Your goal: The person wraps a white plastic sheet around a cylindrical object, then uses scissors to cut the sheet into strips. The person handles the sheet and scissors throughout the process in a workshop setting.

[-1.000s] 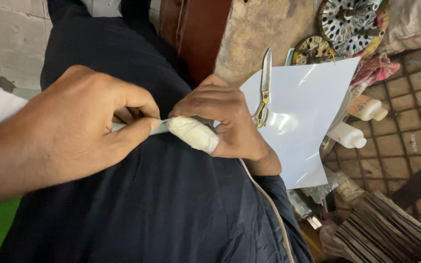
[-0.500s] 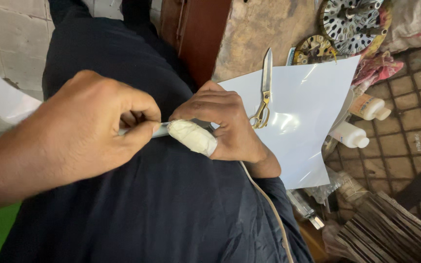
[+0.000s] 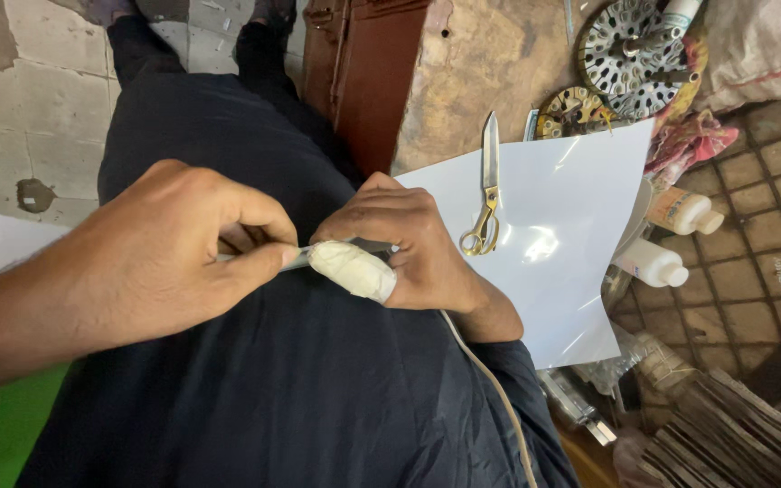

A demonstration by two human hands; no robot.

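Left hand (image 3: 151, 262) over dark-clothed lap (image 3: 255, 389), grip closed, thumb and forefinger pinching thin silvery-grey strip (image 3: 293, 259) at its left end. Strip running rightward, touching white wrapped thumb (image 3: 352, 269) of right hand. Right hand (image 3: 409, 248) just beside left, grip curled shut around other end of strip, fingers folded in, bandaged thumb pressed along it; exactly how much of strip is inside cannot tell. Both hands resting on lap, near body centre. Thin pale cord (image 3: 490, 380) trailing from under right wrist down across dark cloth. Right of hands: glossy white sheet (image 3: 571, 262) lying flat, partly over brown surface (image 3: 490, 63). Scissors (image 3: 487, 190) with gold handles on sheet's left part, blades pointing away, closed. Further right: two white bottles (image 3: 666, 239) at sheet edge on brick floor (image 3: 770, 181). Top right: round perforated metal discs (image 3: 630, 50). Bottom right: stack of dark flat sheets (image 3: 734, 434).
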